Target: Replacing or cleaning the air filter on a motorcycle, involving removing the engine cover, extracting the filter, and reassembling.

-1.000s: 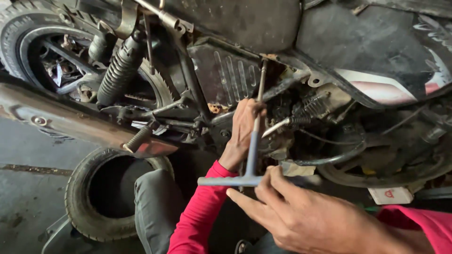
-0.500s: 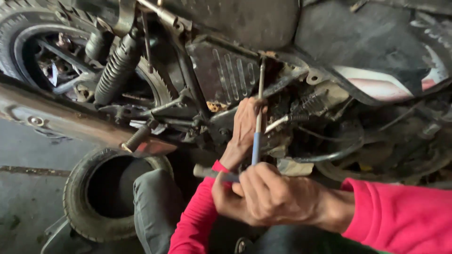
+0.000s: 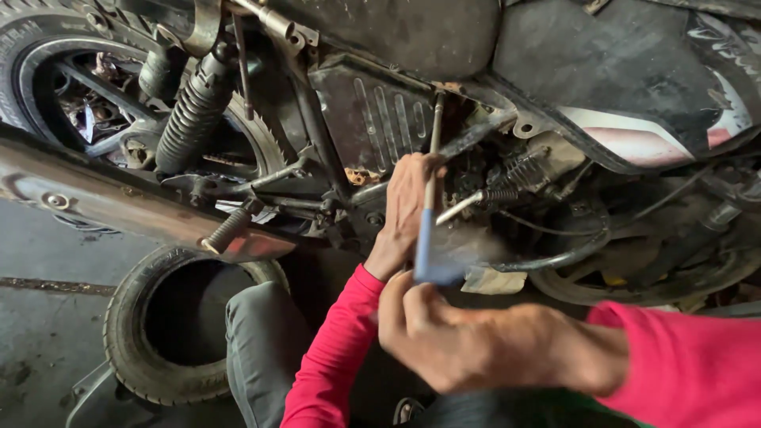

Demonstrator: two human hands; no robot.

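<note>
T-wrench (image 3: 428,210) between both hands, apparently.

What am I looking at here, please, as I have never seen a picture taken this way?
The picture comes from a camera worn on a person's head, looking down at their own two hands. There is no robot. The person, in red sleeves, works at the side of a motorcycle whose underside fills the top of the view: the rear wheel and shock spring at the upper left, the exhaust pipe below them. The left hand holds the shaft of a long T-handle wrench that runs up into the frame. The right hand is closed on the wrench's crossbar at the bottom; that part is blurred. On the floor lies a loose tyre, beside the person's grey knee.
</note>
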